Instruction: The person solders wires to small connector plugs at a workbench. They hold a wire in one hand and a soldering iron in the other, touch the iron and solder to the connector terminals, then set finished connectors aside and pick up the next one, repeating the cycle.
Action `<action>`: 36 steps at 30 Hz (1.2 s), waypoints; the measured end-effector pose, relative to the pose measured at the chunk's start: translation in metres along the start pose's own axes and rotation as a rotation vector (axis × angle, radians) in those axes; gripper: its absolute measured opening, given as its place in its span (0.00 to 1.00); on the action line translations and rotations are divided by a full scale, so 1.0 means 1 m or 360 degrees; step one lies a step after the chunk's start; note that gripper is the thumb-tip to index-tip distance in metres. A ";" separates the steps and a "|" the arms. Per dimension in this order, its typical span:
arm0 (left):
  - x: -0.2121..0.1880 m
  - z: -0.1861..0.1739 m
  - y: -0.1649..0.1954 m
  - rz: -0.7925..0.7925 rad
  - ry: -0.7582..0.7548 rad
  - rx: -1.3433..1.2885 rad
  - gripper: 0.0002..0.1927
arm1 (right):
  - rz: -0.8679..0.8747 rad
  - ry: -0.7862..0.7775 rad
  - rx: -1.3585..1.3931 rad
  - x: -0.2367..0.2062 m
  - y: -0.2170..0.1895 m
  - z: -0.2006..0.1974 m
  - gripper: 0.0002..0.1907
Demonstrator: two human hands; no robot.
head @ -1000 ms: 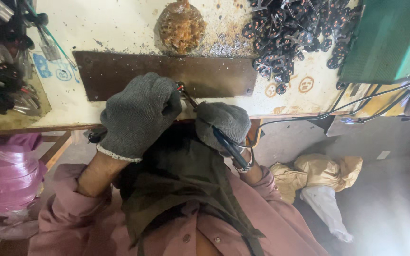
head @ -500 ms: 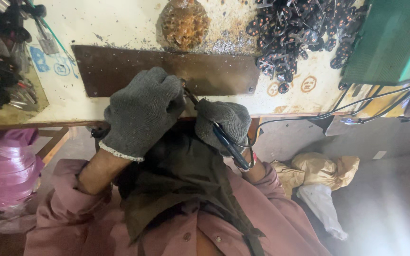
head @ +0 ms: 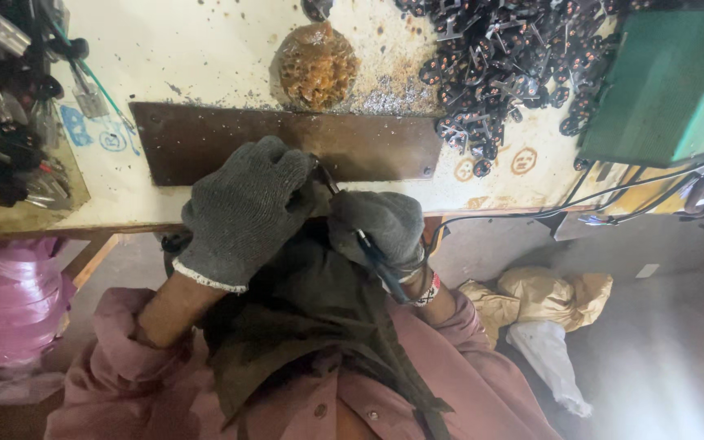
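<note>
Both hands wear grey knitted gloves. My left hand (head: 242, 213) is closed over something small at the near edge of a brown metal plate (head: 287, 147) on the cream worktable (head: 205, 49); what it grips is hidden. My right hand (head: 380, 228) holds a dark pen-like tool (head: 368, 244) with a cable, its thin tip pointing up toward the left hand's fingers. The hands touch above a dark apron on my lap.
A brown, pitted round lump (head: 315, 65) sits behind the plate among metal filings. A heap of small dark parts (head: 507, 57) lies at back right, beside a green box (head: 670, 81). Bagged items (head: 10, 106) sit left, pink bags (head: 6, 301) and crumpled sacks (head: 547, 301) below.
The hands have hardly moved; the left hand stays closed at the plate's edge and the tool keeps its angle. The view shifted slightly.
</note>
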State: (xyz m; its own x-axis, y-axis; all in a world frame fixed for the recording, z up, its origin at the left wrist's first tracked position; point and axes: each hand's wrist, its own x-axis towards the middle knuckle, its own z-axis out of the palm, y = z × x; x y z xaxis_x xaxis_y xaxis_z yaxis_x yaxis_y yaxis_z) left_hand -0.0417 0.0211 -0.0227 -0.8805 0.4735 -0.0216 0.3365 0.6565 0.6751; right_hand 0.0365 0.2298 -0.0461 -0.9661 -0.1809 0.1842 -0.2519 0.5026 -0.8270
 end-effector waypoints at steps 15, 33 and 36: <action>-0.002 0.002 -0.003 0.0000 -0.0067 0.0034 0.09 | 0.0238 -0.0091 0.0250 -0.012 0.004 0.001 0.13; 0.000 -0.001 -0.003 0.0027 -0.0056 0.0026 0.12 | -0.0126 -0.0206 -0.0211 -0.007 0.013 -0.002 0.11; 0.000 -0.003 -0.001 0.0046 0.0003 -0.0026 0.09 | 0.0230 0.0077 0.0212 -0.014 0.014 -0.004 0.12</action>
State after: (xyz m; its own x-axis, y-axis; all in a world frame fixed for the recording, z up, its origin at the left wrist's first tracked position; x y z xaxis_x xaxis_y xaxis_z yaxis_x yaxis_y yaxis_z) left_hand -0.0431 0.0185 -0.0208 -0.8711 0.4912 -0.0003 0.3565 0.6327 0.6875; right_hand 0.0459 0.2431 -0.0579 -0.9941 -0.0728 0.0809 -0.1035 0.4034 -0.9091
